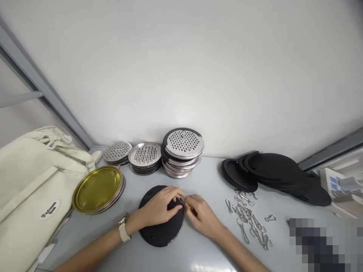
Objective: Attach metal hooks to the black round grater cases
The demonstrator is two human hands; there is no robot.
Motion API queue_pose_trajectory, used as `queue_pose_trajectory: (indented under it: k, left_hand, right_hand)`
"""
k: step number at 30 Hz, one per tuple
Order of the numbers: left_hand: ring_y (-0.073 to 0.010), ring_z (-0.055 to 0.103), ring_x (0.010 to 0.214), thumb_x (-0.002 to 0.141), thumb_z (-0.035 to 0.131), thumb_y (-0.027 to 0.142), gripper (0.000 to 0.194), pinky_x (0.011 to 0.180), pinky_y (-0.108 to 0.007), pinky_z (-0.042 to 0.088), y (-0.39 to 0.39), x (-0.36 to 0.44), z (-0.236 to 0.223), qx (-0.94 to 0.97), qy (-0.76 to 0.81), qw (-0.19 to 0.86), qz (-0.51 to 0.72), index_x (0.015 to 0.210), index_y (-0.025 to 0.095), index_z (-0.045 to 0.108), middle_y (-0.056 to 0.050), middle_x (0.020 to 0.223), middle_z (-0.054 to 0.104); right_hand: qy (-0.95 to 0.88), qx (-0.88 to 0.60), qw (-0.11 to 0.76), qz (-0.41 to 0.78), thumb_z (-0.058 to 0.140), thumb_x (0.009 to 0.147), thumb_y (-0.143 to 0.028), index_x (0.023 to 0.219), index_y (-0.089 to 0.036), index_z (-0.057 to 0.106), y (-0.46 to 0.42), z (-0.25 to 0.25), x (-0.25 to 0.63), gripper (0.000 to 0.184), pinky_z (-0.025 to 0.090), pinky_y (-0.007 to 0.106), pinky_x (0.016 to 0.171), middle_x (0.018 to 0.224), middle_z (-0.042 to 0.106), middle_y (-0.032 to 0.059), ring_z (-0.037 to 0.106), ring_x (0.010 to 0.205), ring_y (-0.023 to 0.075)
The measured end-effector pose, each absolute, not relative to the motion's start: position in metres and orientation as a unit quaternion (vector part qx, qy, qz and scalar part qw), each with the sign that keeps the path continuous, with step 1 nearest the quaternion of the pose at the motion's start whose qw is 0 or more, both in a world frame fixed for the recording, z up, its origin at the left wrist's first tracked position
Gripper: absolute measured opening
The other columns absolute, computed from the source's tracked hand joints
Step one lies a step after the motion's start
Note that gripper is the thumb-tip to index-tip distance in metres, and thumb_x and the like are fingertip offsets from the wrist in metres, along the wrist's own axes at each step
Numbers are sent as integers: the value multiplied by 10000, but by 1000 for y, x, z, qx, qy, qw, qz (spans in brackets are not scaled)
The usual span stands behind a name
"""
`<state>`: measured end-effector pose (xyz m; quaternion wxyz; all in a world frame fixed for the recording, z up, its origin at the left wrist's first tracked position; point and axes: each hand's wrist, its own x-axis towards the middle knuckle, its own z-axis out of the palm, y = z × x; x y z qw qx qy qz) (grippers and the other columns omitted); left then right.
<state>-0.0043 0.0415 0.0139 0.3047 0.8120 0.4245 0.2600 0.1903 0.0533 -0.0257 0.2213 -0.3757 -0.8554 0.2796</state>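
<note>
On a pale grey table (204, 177) against a white wall, the right hand (202, 215) pinches a small steel snap hook (181, 201), its long axis slanting up-left, at the far rim of a flat round black disc (161, 230). The left hand (159, 206) grasps that rim from above. Loose hooks (246, 223) lie right, near black discs (272, 170); perforated steel discs (181, 151) and gold-lined lids (98, 189) sit farther off.

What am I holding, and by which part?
Right hand pinches a metal clip by its end; left hand grips a black disc by its rim.
</note>
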Motion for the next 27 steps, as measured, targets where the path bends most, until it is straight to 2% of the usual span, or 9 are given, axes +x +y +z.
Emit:
queue_pose_trajectory:
  k: [16,22,27]
  left_hand:
    - [-175,528,944,846,496,116,256,894,-323,435,42,-3,17,830,410,288,246,1080,209,542,-36,991,599]
    - [-172,521,978,846,508,120,253,912,-315,428,43,-3,17,830,410,285,248,1082,210,533,-30,1010,593]
    - [-167,517,950,845,512,122,215,877,-305,433,41,-4,17,829,418,280,244,1040,206,535,-25,966,567]
  right_hand:
    - [-857,-380,217,272,373,915,-155,743,-196,446,53,-28,190,192,365,282,635,696,517,12,477,689,161]
    - [-857,-378,218,273,320,964,-202,799,-200,442,52,-29,191,206,382,297,662,741,534,23,478,705,166]
    - [-862,-381,205,264,337,951,-189,801,-204,427,52,-30,190,175,377,298,652,753,536,26,481,719,177]
